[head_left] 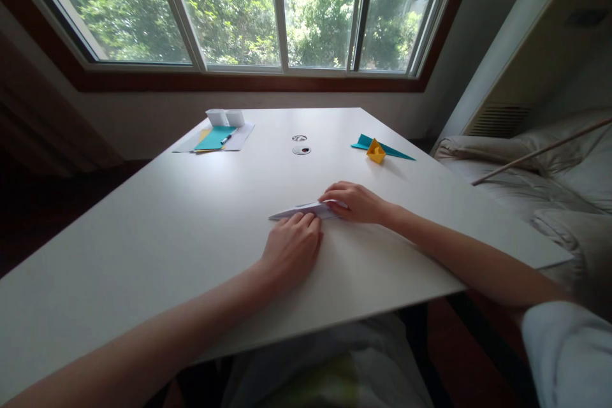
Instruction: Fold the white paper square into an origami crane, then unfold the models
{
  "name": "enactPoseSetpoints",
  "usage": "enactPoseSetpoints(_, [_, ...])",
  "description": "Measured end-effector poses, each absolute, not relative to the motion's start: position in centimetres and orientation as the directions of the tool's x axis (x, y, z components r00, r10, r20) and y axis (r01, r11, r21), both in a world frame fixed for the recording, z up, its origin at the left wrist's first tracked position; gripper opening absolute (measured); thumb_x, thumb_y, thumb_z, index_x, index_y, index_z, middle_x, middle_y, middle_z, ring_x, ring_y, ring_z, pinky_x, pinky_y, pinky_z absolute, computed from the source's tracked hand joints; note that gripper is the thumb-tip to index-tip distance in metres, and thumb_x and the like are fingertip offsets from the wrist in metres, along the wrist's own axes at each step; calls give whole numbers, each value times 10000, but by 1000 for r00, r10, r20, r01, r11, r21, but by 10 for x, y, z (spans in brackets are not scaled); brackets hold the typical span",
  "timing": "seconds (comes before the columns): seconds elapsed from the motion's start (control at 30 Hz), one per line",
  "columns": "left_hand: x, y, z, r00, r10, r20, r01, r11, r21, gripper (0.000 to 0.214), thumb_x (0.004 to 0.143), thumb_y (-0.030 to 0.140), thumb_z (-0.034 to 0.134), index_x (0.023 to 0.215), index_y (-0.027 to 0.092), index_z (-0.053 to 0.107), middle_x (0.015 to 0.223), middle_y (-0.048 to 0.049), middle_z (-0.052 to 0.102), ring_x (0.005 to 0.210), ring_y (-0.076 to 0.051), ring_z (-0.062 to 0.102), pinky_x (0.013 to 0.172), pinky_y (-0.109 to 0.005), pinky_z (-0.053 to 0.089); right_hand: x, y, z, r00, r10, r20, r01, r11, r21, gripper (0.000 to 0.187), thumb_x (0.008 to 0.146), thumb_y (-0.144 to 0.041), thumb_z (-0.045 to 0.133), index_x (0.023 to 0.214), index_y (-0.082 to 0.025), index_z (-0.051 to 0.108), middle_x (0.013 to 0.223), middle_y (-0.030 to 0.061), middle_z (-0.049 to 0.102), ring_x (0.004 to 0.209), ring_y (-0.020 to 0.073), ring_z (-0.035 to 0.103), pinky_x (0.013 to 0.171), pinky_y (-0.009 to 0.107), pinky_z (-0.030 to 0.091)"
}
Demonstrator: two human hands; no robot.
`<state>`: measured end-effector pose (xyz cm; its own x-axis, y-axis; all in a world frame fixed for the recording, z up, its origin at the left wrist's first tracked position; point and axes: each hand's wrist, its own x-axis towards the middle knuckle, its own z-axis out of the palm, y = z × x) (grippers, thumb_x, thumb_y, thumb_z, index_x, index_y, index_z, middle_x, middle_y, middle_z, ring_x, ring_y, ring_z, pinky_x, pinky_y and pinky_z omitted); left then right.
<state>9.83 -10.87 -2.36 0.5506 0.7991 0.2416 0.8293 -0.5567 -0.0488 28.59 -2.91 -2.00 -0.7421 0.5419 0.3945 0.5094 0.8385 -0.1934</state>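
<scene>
One folded white paper point(287, 212) rests on the counter point(191, 223), slim tip jutting left of the left grip point(295, 243), whose bent fingers lie on the near edge, any pinch hidden; at the opposite end, the right grip point(356, 201) is closed, thumb and fingers about the paper. Likely feather-light, crisp yet easily creased, it seems best held along its folds.

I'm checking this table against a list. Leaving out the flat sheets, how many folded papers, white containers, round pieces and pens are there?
3 folded: white paper, blue paper, yellow paper
2 white containers
2 round pieces
1 pen
Total: 8
</scene>
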Motion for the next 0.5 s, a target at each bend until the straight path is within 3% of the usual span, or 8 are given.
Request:
enactPoseSetpoints(0.3, [104,-119,-23,514,832,209,854,-520,-25,388,891,326,374,1189,105,491,1134,-121,590,1042,-248,525,860,-389,402,280,-33,-20,-779,538,323,490,843,-221,207,839,-266,503,948,-171,650,861,63,677,849,171,593,773,283,443])
enactPoseSetpoints(0.5, [104,-119,-24,521,830,198,852,-520,-61,393,899,331,341,1176,105,503,1226,-136,544,1097,-260,500,848,-398,413,275,-25,-22,-692,648,317,567,760,-318,227,865,-256,468,911,-159,668,802,70,664,776,147,587,708,250,444])
